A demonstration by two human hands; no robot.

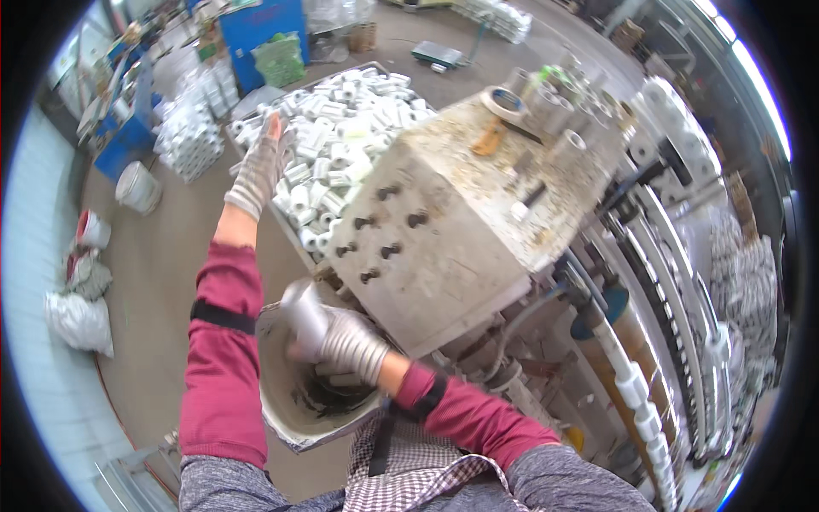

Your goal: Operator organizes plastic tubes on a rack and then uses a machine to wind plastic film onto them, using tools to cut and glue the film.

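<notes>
The left hand [258, 169], in a grey knit glove, is stretched forward with the fingers extended and unclenched above the near edge of a bin [256, 128] heaped with short white rolls [341, 141]. Whether the fingertips touch a roll cannot be told, since the palm faces away and the rolls under it are hidden. Nothing is seen gripped in this hand.

The right hand [341, 341], also gloved, is wrapped around a grey tube [303, 311], which is held tilted over a worn metal basin [277, 401]. The tube's lower end is covered by the glove, so its full length is not shown. Dark residue is seen in the basin's bottom; its near rim is partly hidden by the red sleeve and the checked apron.

Just beyond the basin a large grimy machine block [426, 247] is seen, with dark knobs on its slanted face. A tape roll [503, 101] and an orange tool [488, 138] lie on its dusty top, beside several grey tubes that are too blurred to make out singly. To the right, curved tracks [674, 282] carrying white rolls are bent by the lens and cut off at the rim. Sacks [78, 320] and a white bucket [136, 188] are set on the floor at far left.
</notes>
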